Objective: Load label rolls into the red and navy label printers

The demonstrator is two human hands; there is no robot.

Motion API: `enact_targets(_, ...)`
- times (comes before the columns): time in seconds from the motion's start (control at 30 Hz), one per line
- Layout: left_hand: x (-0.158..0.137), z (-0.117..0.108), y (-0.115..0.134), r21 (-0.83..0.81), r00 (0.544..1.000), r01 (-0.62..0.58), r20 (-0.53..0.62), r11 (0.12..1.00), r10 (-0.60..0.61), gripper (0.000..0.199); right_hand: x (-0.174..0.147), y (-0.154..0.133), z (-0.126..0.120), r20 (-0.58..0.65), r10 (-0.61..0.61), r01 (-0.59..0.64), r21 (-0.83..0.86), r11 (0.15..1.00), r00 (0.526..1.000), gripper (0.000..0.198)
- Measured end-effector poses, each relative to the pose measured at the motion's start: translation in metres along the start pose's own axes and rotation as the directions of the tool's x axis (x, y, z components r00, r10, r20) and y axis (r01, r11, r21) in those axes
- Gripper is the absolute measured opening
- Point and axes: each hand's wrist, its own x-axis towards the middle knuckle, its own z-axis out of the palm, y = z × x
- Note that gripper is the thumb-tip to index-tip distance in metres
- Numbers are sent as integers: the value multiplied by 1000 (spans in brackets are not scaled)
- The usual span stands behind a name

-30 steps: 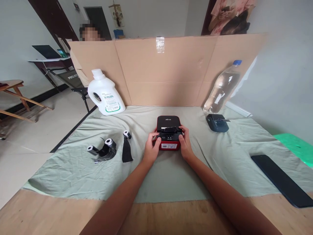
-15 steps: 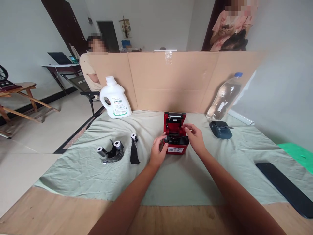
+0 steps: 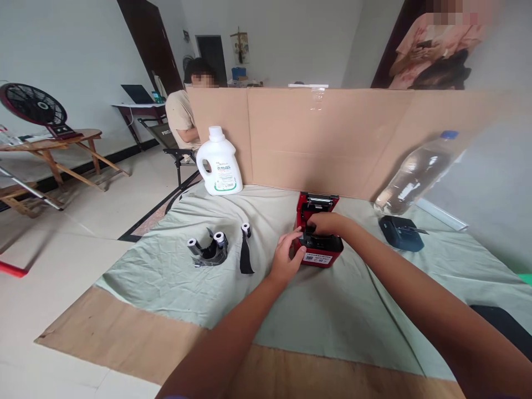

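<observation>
A red and black label printer [image 3: 319, 256] stands on the green cloth, its lid raised and tilted back. My left hand [image 3: 286, 255] grips its left side, the thumb by the front corner and the fingers along the rim. Over the open top reaches my right hand [image 3: 326, 223], its fingers curled down at the inner left side near the hinge. What those fingertips hold, if anything, is hidden. Left of the printer, a small roll with a loose strip of black ribbon [image 3: 246, 255] lies on the cloth. Farther left, a black ribbon on two white-cored rolls [image 3: 210, 254] rests in a loop.
A cardboard panel [image 3: 307, 138] stands along the back. Before it are a white detergent jug [image 3: 220, 166] and a leaning clear bottle [image 3: 413, 177]. A dark box-shaped device [image 3: 399, 233] sits at right. A dark flat object [image 3: 501, 327] lies nearer me. Two people are beyond the panel.
My right hand has moved left from the printer's right rim into its opening. The left hand stays at the left side. The whole view has shifted, with things appearing farther right.
</observation>
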Motion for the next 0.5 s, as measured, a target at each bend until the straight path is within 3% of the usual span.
enact_targets(0.1, 0, -1, 0, -9, 1000, -18, 3, 1000, 18, 32, -1, 4, -1, -28, -25, 25, 10, 1000, 999, 16)
enact_targets(0.23, 1, -2, 0, -22, 999, -32, 12, 999, 32, 33, -20, 11, -6, -118, -128, 147, 164, 975, 985, 19)
enact_targets(0.3, 1, -3, 0, -22, 999, -37, 20, 999, 37, 34, -34, 7, -5, -229, -135, 186, 221, 957, 964, 15)
enact_targets(0.4, 1, -4, 1, -20, 999, -43, 20, 999, 43, 35, -51, -10, -7, -533, -79, 250, 257, 934, 843, 20)
enact_targets(0.47, 1, -4, 1, -20, 999, -32, 12, 999, 32, 36, -55, -24, -13, -612, -105, 310, 239, 920, 784, 31)
enact_targets(0.5, 1, -4, 1, -20, 1000, -29, 11, 999, 29, 36, -55, -33, -17, -595, -150, 343, 226, 912, 790, 35)
